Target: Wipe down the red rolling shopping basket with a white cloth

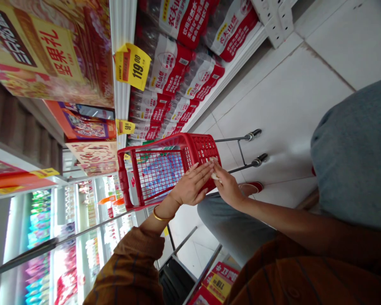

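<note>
A pale flat item, kind unclear, sits at the far rim of a red plastic shopping basket, pinched by the curled fingers of the right hand. The left hand, gold bangle on its wrist, lies open just beside it, fingers extended against the basket's mesh, with a blue-and-white pack visible through the mesh under the palm. Beyond the hands, red-and-white bottled water packs fill a shelf, a yellow price tag on its edge.
</note>
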A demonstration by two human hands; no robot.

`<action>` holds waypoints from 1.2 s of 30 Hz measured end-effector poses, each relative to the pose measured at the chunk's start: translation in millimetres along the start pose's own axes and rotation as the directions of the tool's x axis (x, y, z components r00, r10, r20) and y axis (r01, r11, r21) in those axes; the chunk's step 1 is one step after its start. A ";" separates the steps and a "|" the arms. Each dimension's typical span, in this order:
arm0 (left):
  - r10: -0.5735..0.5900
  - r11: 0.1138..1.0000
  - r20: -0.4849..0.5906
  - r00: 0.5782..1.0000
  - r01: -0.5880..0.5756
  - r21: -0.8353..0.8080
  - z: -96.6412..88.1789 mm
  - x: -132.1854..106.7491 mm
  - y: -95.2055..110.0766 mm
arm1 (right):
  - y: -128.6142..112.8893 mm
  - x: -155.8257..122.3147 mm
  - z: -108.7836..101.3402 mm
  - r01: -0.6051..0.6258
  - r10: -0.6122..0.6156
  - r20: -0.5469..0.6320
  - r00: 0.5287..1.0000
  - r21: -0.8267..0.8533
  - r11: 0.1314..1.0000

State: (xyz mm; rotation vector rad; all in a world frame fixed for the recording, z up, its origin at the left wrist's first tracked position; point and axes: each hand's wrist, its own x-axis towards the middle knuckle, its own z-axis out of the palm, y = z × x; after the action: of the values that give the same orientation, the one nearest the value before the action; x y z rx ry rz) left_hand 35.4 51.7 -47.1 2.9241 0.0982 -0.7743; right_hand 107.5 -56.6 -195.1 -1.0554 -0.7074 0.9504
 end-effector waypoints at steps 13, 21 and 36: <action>0.091 0.995 -0.013 0.996 -0.091 0.042 -5.8 -6.4 11.8 | -14.4 2.3 -20.4 0.019 -0.005 -0.087 0.996 0.157 0.987; -0.087 0.995 -0.173 0.981 0.096 0.041 -7.6 4.0 3.4 | 40.3 28.1 -18.5 -0.238 0.266 -0.185 0.946 0.159 0.958; -0.073 0.996 -0.278 0.958 0.086 0.036 4.2 -1.7 11.2 | 2.8 10.9 2.6 -0.114 0.124 -0.037 0.992 0.215 0.970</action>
State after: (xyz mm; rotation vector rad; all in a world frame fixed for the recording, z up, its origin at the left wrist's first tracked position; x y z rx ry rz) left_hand 32.8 40.0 -48.8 3.0724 0.2261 -0.3760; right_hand 109.2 -45.2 -196.3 -0.9371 -0.4925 1.0739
